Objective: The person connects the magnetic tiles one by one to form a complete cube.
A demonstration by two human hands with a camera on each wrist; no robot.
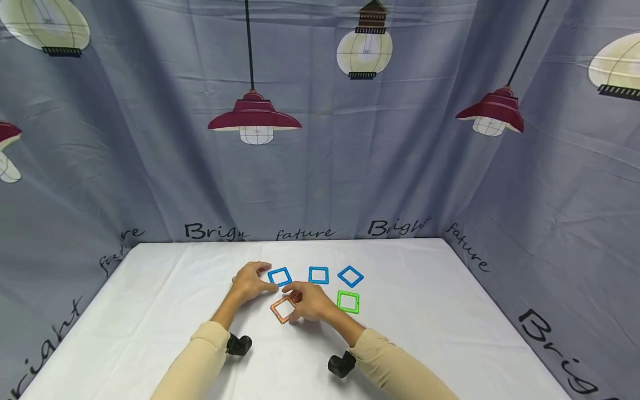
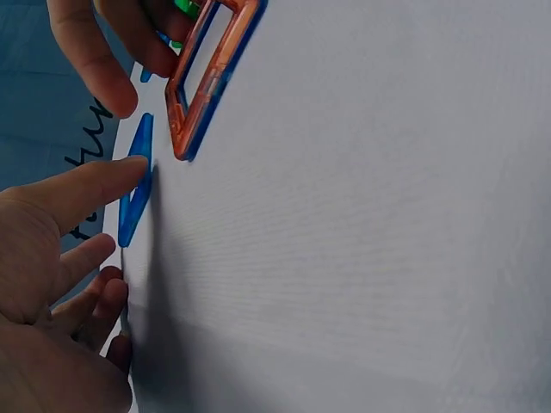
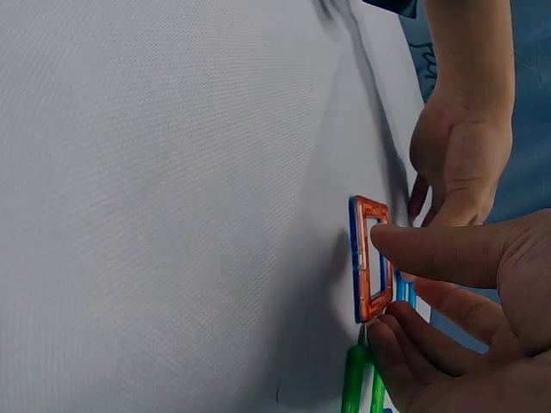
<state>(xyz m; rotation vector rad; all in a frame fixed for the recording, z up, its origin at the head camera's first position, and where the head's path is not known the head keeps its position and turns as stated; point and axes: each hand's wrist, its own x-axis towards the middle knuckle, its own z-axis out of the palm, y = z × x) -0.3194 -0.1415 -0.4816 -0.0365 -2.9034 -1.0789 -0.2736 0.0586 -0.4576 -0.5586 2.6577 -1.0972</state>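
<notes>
My left hand (image 1: pixel 251 281) is at the leftmost blue square frame (image 1: pixel 280 276), its thumb and index finger at two corners of the frame's left side. In the left wrist view the thumb tip overlaps that blue frame (image 2: pixel 138 185). My right hand (image 1: pixel 311 301) grips an orange square frame (image 1: pixel 283 310) by its right corner, turned like a diamond, just nearer than the blue one. A blue layer shows along the underside of the orange frame (image 3: pixel 361 267) in the right wrist view. The right thumb lies across its opening.
Another blue square frame (image 1: pixel 318 275) lies right of the left hand's one, and a third blue frame (image 1: pixel 350 276) lies diamond-wise farther right. A green square frame (image 1: pixel 348 301) lies beside the right wrist. All rest on a white-covered table (image 1: pixel 425 333) before a grey printed curtain (image 1: pixel 320 183).
</notes>
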